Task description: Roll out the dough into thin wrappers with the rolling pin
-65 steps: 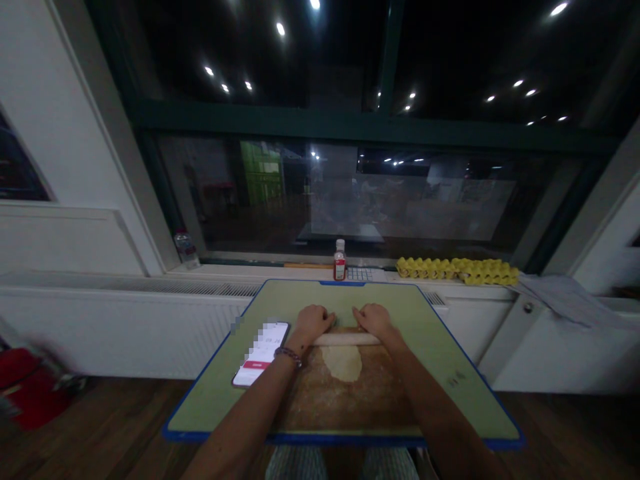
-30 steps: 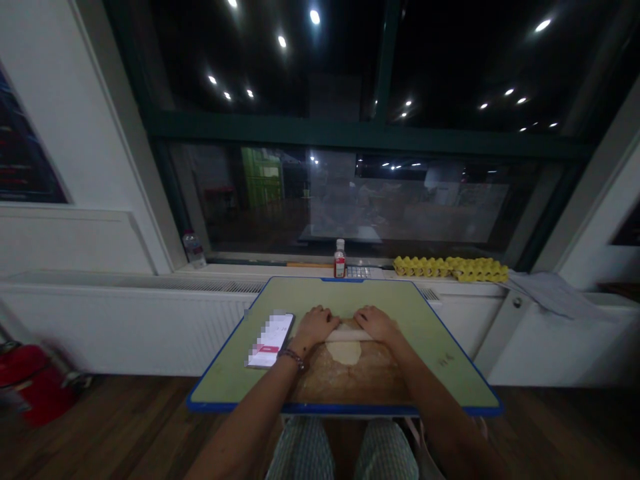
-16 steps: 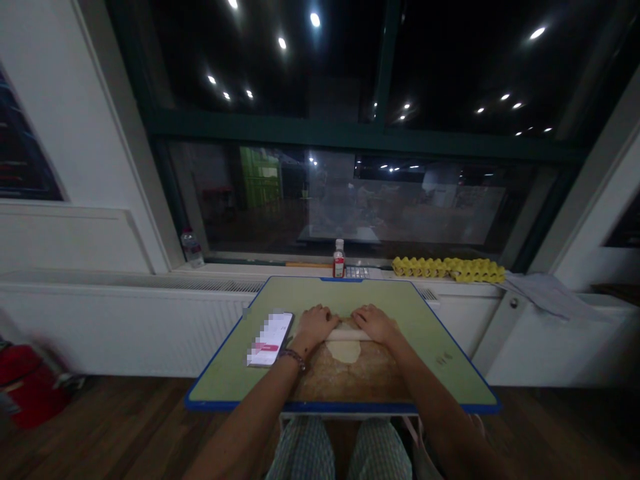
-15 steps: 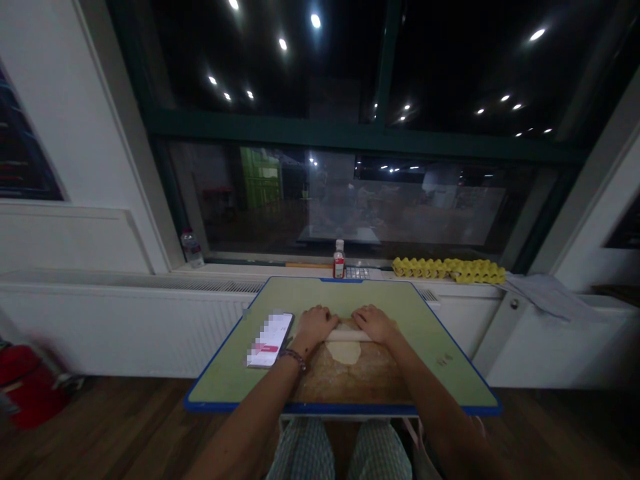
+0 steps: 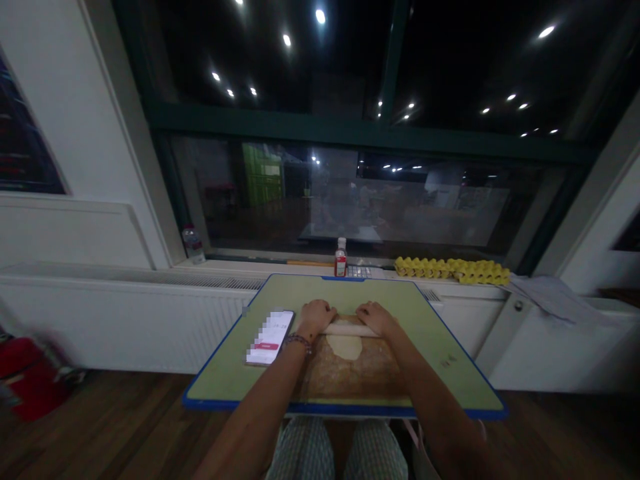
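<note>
From where I sit at the remote end, almost no lettering comes through. On the phone [image 5: 275, 338] I can make out a row of grey digits that seems to end in 28; pixel blocks cover part of the screen, so I can't vouch for the rest. The words on its red button [image 5: 266, 346] are too small for me. I can't read the red-and-white label [image 5: 341, 268] on the small bottle [image 5: 341, 252], the dark marks [image 5: 449, 361] on the green table [image 5: 470, 387], or the reddish lines on the dark panel [image 5: 25, 140] at left.
</note>
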{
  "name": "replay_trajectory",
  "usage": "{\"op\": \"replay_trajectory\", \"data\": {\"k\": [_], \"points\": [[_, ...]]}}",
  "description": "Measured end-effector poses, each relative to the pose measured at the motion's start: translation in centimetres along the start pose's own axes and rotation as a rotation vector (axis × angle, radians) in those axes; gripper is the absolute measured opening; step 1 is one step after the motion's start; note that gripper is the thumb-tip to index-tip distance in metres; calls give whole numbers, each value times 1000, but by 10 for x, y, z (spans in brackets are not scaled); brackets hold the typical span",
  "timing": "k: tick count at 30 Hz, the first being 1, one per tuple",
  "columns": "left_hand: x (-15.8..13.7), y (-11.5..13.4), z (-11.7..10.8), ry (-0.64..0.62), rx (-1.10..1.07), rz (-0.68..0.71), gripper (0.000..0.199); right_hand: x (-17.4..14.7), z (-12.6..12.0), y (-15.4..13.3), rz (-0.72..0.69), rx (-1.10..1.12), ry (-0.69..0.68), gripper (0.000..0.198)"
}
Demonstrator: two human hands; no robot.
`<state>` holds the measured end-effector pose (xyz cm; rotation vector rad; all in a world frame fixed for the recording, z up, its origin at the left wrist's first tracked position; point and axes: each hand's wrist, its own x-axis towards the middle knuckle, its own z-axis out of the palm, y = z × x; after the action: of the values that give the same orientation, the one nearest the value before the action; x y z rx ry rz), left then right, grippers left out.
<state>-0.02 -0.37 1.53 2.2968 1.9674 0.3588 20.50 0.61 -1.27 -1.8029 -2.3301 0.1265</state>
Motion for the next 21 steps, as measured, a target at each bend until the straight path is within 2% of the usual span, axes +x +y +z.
{"op": "replay_trajectory", "data": {"k": [7,21], "points": [[-6,-2,3,35,-2,-2,38,-8,-9,-11,83,27,45,32],[-16,2,3,60,11,11,41,-23,-16,-20,98,-9,48,38]]}}
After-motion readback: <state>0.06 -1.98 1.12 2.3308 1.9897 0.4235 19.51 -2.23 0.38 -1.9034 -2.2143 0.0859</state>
